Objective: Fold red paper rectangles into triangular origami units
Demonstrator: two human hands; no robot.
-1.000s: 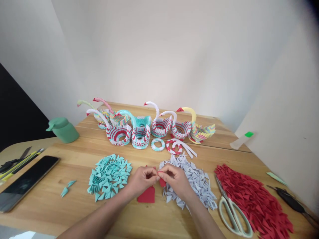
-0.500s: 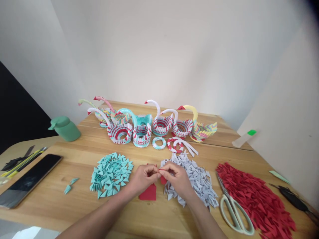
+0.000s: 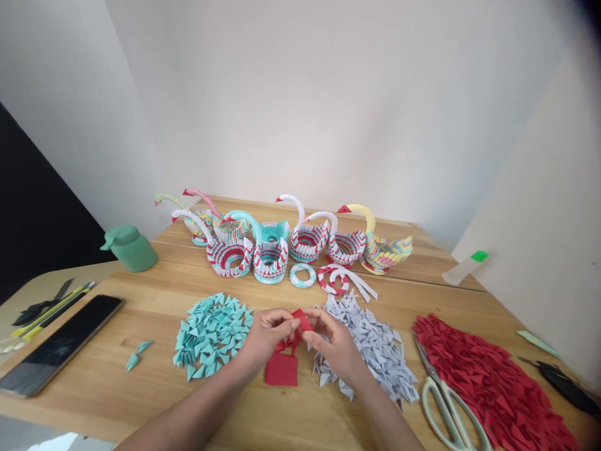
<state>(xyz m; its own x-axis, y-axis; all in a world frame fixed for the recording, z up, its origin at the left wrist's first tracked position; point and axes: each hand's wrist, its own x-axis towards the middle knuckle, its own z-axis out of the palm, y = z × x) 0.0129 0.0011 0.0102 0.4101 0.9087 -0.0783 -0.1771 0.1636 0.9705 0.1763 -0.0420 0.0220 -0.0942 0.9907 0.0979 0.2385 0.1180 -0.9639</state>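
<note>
Head view: both hands meet above a wooden worktop (image 3: 328, 413); the left hand (image 3: 267, 335) and right hand (image 3: 334, 344) each pinch a small red paper piece (image 3: 301, 319) between closed fingertips; left of it lies a teal triangle pile (image 3: 211, 332); right, a white pile (image 3: 375, 351); scissors (image 3: 446, 407) farther right.

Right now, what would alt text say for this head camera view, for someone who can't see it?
Two bare hands, the left hand and right hand, fold a small red paper piece together above a wooden table. Heaps of folded teal triangles, white triangles and red triangles lie around them, scissors nearby. Paper swans line the far edge.
</note>
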